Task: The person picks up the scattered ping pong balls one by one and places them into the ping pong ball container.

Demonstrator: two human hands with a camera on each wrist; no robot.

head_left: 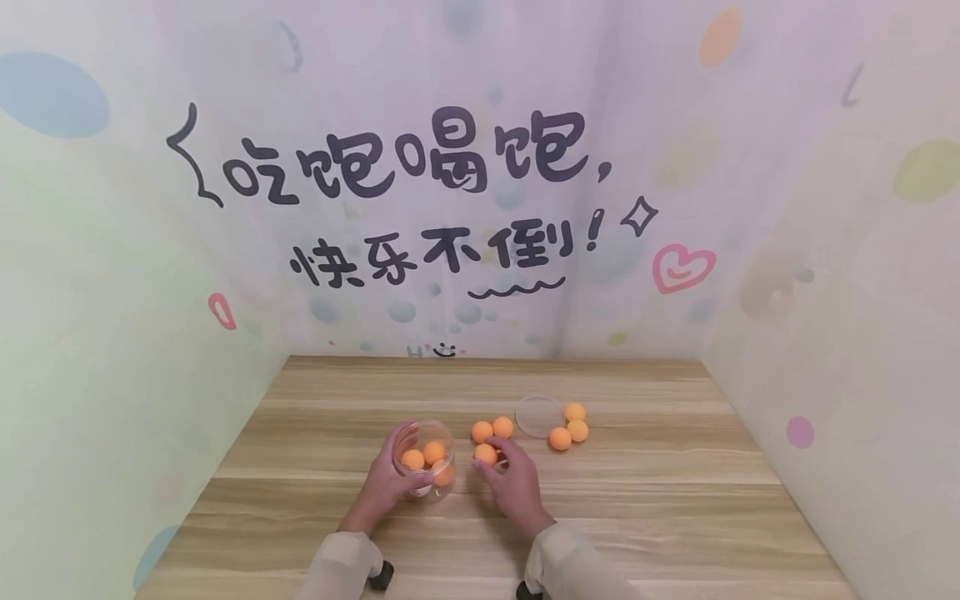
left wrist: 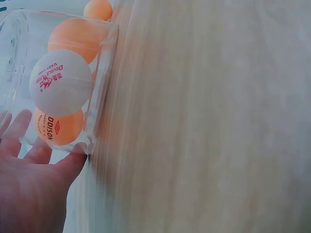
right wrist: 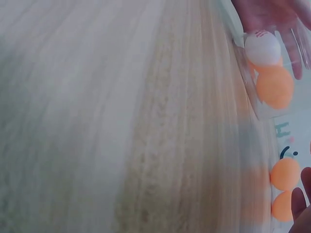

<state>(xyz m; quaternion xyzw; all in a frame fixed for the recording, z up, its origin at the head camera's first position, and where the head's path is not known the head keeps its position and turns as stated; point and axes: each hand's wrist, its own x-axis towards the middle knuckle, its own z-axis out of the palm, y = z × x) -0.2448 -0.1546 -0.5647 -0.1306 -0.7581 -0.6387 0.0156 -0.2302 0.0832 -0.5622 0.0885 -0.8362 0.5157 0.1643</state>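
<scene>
My left hand [head_left: 390,482] holds a clear plastic jar [head_left: 442,433] around its side on the table. Inside lie orange ping-pong balls [head_left: 434,452] and a white ping-pong ball [left wrist: 60,82] with red print, which shows at the jar's wall in the left wrist view. Just right of the jar, my right hand [head_left: 516,487] pinches an orange ping-pong ball [head_left: 485,455] between thumb and fingers. Two more orange balls [head_left: 492,430] sit right behind that hand. In the right wrist view only the fingertips [right wrist: 298,204] show at the right edge.
A clear round lid [head_left: 538,417] lies flat behind the right hand. Three orange balls [head_left: 576,431] rest together at its right. The wooden table [head_left: 637,517] meets printed curtain walls [head_left: 480,325] at the back and both sides.
</scene>
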